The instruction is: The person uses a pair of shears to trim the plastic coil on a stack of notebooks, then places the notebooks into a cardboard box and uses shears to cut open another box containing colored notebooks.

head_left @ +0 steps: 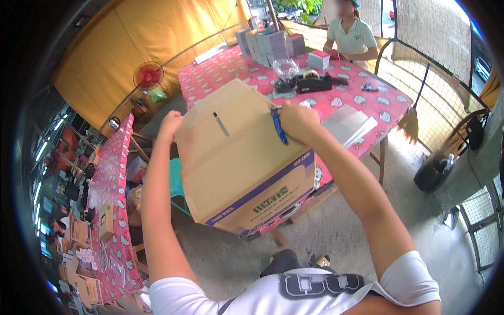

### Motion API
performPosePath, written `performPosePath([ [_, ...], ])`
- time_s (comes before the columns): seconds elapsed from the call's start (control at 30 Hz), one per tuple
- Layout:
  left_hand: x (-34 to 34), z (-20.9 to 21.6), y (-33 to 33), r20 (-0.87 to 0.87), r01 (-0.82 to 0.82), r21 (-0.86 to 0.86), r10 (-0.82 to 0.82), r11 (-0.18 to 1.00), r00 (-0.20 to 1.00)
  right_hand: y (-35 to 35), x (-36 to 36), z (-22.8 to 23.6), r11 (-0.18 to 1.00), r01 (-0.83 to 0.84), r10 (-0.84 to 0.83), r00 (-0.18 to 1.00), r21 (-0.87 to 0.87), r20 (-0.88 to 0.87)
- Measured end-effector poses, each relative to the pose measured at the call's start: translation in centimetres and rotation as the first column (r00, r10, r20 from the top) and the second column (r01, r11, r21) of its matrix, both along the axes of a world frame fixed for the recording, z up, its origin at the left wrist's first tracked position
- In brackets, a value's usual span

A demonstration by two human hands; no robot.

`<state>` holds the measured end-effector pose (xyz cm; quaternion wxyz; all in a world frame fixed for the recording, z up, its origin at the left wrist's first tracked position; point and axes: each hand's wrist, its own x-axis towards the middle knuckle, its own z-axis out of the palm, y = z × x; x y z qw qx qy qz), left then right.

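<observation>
A large brown cardboard carton (236, 152) with a blue band and dark print on its near side stands at the near edge of the pink table. My left hand (171, 124) is closed at the carton's far left edge, its fingertips partly hidden. At the far right corner, my right hand (298, 122) is closed around a slim blue tool (279, 126), which hangs down over the carton's top; its exact kind is unclear. A narrow grey strip (221, 124) with a dark end shows on the top panel; whether it is a slot or a loose piece I cannot tell.
On the pink patterned table (210, 73) are a black tape dispenser (314, 81), stacks of small books (268, 44) and white sheets (349, 125). Across it stands another person (352, 37). A green stool (177, 184) is left of the carton, beside a second pink table (113, 173).
</observation>
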<state>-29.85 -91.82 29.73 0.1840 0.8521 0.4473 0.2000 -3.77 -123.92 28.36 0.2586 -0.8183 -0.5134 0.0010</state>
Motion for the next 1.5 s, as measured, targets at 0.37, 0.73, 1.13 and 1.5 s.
performPosePath([
  [0.37, 11.4, -0.1, -24.8, -0.289, 0.276, 0.217, -0.209, 0.936, 0.934, 1.7, 5.7, -4.2, 0.927, -0.170, 0.258, 0.936, 0.335, -0.239],
  [0.73, 12.1, 2.0, -22.3, -0.096, 0.189, -0.113, -0.200, 0.976, 0.975, 1.3, 13.8, -1.0, 0.788, -0.584, 0.616, 0.749, 0.196, -0.244],
  [1.13, 12.7, 1.5, -23.6, 0.119, -0.030, -0.031, 0.033, 0.999, 0.992, 5.5, 14.6, 3.3, 0.601, -0.792, 0.799, 0.596, -0.112, 0.074],
  [1.5, 14.8, 5.2, -33.7, 0.689, -0.736, 0.574, 0.274, 0.358, 0.671, 9.0, 13.7, 1.9, 0.326, -0.943, 0.927, 0.333, -0.068, -0.173],
])
